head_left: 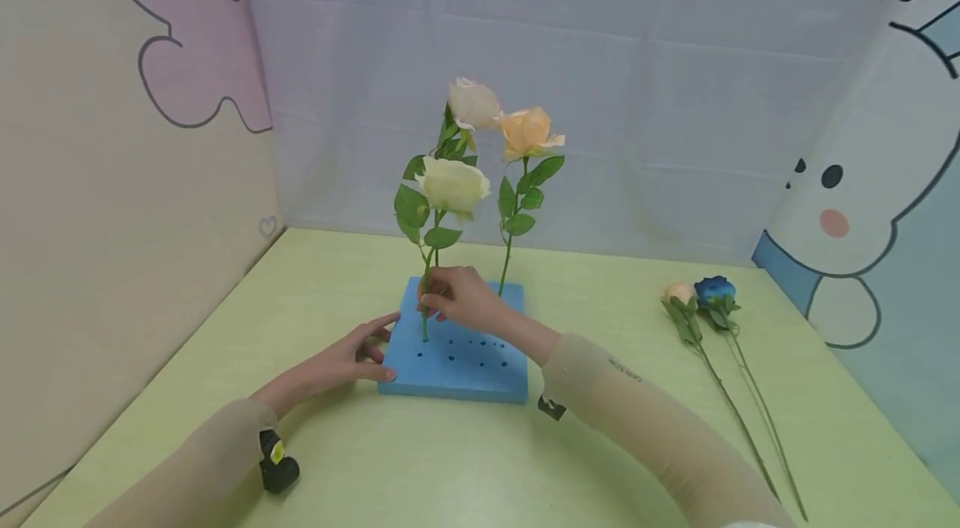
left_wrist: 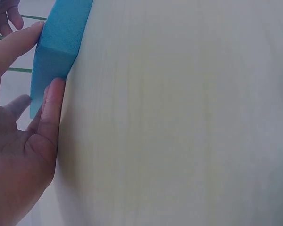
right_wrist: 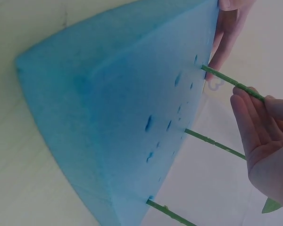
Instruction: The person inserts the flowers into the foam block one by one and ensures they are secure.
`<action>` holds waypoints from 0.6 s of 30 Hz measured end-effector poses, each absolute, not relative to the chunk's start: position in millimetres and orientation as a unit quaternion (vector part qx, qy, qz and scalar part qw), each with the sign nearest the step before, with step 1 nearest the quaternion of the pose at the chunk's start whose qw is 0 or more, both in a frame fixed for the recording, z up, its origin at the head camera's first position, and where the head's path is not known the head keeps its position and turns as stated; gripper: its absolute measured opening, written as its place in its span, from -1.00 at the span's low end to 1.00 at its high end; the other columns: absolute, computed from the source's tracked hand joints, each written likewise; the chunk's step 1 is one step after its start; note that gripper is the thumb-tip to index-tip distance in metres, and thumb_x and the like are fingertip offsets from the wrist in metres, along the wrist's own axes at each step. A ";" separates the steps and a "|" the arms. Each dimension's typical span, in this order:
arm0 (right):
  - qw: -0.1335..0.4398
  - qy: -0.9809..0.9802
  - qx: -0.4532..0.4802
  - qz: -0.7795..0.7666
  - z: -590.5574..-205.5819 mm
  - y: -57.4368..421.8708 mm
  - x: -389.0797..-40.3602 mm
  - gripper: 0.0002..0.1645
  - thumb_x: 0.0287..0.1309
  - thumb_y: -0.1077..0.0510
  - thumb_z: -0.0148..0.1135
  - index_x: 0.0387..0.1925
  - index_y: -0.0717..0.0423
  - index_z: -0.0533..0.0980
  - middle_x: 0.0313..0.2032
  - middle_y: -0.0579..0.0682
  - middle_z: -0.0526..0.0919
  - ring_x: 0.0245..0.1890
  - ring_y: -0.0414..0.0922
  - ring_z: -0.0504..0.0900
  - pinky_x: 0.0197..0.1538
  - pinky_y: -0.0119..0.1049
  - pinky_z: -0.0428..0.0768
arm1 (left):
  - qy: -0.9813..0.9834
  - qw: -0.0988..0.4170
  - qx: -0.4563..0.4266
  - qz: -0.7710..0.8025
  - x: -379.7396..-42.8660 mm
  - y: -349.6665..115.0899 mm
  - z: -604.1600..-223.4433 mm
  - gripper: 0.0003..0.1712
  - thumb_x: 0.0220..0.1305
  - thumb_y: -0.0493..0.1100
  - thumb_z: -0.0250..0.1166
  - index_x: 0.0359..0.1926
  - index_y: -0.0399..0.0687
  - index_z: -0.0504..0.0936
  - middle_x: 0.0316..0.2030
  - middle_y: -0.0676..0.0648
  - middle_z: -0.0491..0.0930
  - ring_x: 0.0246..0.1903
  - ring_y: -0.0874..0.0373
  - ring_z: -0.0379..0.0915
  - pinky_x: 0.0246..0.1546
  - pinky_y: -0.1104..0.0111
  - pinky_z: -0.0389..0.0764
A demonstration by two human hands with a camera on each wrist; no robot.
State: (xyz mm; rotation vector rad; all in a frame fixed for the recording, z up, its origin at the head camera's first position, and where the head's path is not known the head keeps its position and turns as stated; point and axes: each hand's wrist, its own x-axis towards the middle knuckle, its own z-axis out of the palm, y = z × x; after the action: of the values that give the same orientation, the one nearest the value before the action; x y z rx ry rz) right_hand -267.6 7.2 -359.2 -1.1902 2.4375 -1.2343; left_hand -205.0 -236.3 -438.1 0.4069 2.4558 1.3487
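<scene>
A blue foam block (head_left: 457, 385) with several small holes lies flat on the table. My right hand (head_left: 468, 299) pinches the green stem of a creamy white rose (head_left: 452, 185) low down, between thumb and fingers. In the right wrist view the stem (right_wrist: 226, 79) meets the block's surface at its end. Against the left side of the block rests my left hand (head_left: 345, 361), fingers spread along its edge; the left wrist view has its fingertips touching the foam (left_wrist: 61, 40). A pale pink rose (head_left: 474, 103) and a peach rose (head_left: 527, 132) stand upright in the block's far part.
On the right of the table (head_left: 600, 461) lie a blue rose (head_left: 716, 292) and a pale peach rose (head_left: 681, 292), long stems pointing toward the front. A pale curtain (head_left: 637, 95) hangs behind, with cartoon-printed panels at both sides.
</scene>
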 end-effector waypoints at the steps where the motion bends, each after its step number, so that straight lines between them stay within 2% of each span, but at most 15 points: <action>1: 0.082 0.814 -0.399 -0.413 -358.8 7.4 -267.9 -0.91 0.38 0.26 0.12 -0.21 0.20 0.53 -0.21 0.16 0.74 -0.22 0.13 0.76 -0.21 -0.09 0.72 | 0.857 0.155 0.141 0.472 -205.2 -236.1 -438.2 0.07 0.21 0.02 0.39 0.57 0.08 -0.06 0.34 -0.29 0.23 0.10 -0.02 0.37 0.02 0.25 0.43; 9: 0.093 0.822 -0.399 -0.395 -354.2 6.4 -271.1 -0.91 0.39 0.23 0.12 -0.21 0.17 0.54 -0.23 0.13 0.75 -0.21 0.12 0.76 -0.23 -0.19 0.72 | 0.859 0.158 0.133 0.468 -205.8 -237.3 -438.5 0.07 0.20 0.04 0.39 0.57 0.16 -0.06 0.34 -0.24 0.23 0.11 -0.02 0.34 0.03 0.23 0.41; 18: 0.103 0.826 -0.394 -0.390 -354.1 5.5 -271.2 -0.90 0.39 0.22 0.12 -0.20 0.16 0.54 -0.21 0.13 0.76 -0.19 0.08 0.77 -0.22 -0.15 0.72 | 0.857 0.157 0.134 0.472 -204.4 -237.0 -439.0 0.06 0.20 0.04 0.40 0.56 0.15 -0.05 0.34 -0.24 0.23 0.11 -0.02 0.35 0.05 0.23 0.42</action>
State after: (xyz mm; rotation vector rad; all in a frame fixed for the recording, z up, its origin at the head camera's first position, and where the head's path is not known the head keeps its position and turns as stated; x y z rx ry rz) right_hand -271.2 5.5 -354.1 -1.1640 2.4365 -1.1513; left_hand -204.4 -237.0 -439.0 0.3825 2.4526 1.3510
